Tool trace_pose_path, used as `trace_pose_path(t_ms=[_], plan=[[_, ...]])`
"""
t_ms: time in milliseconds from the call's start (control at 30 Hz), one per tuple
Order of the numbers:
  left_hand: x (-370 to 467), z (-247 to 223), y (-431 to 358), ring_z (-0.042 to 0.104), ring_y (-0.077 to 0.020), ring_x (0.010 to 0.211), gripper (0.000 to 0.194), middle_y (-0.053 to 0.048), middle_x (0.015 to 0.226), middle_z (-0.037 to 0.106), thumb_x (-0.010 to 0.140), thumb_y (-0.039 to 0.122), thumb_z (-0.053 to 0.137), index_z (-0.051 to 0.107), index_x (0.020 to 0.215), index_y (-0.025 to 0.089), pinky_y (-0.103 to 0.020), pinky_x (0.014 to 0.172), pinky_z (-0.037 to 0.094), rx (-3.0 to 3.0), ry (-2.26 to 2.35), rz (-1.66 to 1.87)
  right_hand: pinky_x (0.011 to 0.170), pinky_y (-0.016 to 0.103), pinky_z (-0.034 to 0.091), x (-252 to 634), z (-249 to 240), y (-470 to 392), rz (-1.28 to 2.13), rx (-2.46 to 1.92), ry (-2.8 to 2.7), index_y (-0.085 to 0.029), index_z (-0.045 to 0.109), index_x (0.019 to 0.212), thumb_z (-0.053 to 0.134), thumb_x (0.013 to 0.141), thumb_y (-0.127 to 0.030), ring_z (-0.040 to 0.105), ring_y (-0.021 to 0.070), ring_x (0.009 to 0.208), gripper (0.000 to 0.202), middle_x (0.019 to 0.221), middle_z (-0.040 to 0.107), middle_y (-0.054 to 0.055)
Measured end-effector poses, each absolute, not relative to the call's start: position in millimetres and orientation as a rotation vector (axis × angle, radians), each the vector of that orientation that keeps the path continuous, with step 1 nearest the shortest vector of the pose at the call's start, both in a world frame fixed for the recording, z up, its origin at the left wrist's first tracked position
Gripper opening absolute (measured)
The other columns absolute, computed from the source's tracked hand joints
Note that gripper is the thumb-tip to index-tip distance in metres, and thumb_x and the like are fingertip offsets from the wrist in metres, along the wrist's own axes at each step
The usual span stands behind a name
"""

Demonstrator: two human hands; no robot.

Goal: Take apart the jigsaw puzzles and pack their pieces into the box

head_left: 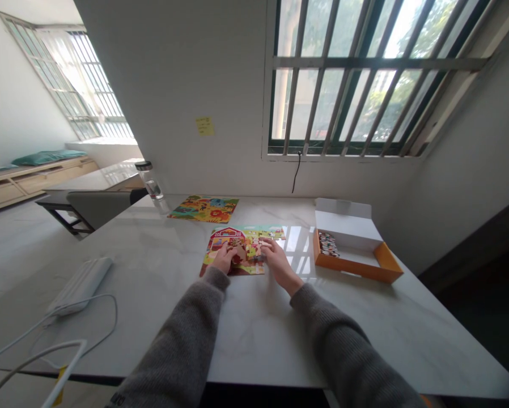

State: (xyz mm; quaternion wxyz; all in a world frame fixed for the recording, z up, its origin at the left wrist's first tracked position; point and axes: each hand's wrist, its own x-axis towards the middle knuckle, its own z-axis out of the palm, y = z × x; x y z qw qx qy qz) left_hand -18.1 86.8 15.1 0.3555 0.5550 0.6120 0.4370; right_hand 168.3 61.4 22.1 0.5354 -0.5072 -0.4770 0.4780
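Observation:
A partly joined farm jigsaw puzzle [229, 233] with a red barn lies flat on the white marbled table [254, 328]. Over its lower left part is my left hand [223, 260], its thumb and fingers closed on a brown-backed puzzle piece [238, 254]. My right hand [279, 265] reaches in from the other side, fingertips bent down together at the puzzle's uneven right edge. A small piece seems to be under those fingers, though they partly hide it. Behind this lies a second puzzle [207, 209], with jungle animals on it.
At the right stands an open orange box [356, 272] with puzzle pieces [328, 245] at its left end. A clear bottle [150, 181] is at the back left. A white power strip [82, 286] and cables [115, 317] lie on the left. A wall closes off the back.

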Motion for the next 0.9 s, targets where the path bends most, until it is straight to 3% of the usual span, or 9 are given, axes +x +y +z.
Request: trace_pose_path(t_ms=[167,333,500,633,767,900], plan=[[-18,12,87,0.064,-0.0279,0.110,0.050,-0.010,0.110,0.073,0.081,0.030,0.057,0.059,0.128,0.012,-0.037,0.101,0.048,1.380,1.544,1.129,0.057,0.029,0.055,154,14,68,1.136,-1.240,-1.180,-0.023,0.049,0.123,0.062,0.080,-0.034,0.064,0.0140,0.061,0.046,0.098,0.066,0.004],[-19,9,88,0.062,-0.0299,0.116,0.053,-0.011,0.112,0.072,0.080,0.030,0.060,0.057,0.130,0.012,-0.040,0.106,0.044,1.328,1.558,1.152,0.071,0.032,0.055,152,14,81,1.045,-1.266,-1.235,-0.020,0.057,0.110,0.061,0.082,-0.032,0.067,0.0181,0.075,0.031,0.089,0.067,0.004],[-20,8,87,0.057,-0.0288,0.124,0.058,-0.012,0.122,0.069,0.082,0.031,0.060,0.050,0.136,0.014,-0.041,0.110,0.040,1.281,1.565,1.199,0.059,0.030,0.051,163,23,72,1.117,-1.190,-1.194,-0.020,0.052,0.100,0.050,0.088,-0.043,0.064,0.0165,0.063,0.026,0.076,0.064,0.001],[-7,4,83,0.060,-0.0277,0.120,0.055,-0.012,0.120,0.069,0.085,0.031,0.054,0.050,0.136,0.011,-0.040,0.106,0.045,1.271,1.503,1.209,0.070,0.030,0.050,173,31,54,1.088,-1.036,-1.250,-0.021,0.052,0.090,0.059,0.082,-0.044,0.064,0.0164,0.076,0.025,0.082,0.066,0.001],[10,2,71,0.067,-0.0257,0.108,0.052,-0.011,0.108,0.072,0.088,0.033,0.042,0.047,0.136,0.011,-0.040,0.095,0.054,1.261,1.208,1.201,0.059,0.026,0.042,175,32,42,0.906,-1.116,-1.496,-0.021,0.057,0.082,0.059,0.083,-0.040,0.050,0.0140,0.061,0.020,0.062,0.050,-0.005],[13,11,56,0.064,-0.0272,0.112,0.052,-0.011,0.113,0.070,0.083,0.033,0.054,0.047,0.131,0.014,-0.042,0.097,0.052,1.403,1.107,1.140,0.054,0.026,0.038,169,31,33,0.829,-1.125,-1.580,-0.022,0.052,0.082,0.057,0.087,-0.038,0.047,0.0136,0.057,0.018,0.062,0.049,-0.005]])
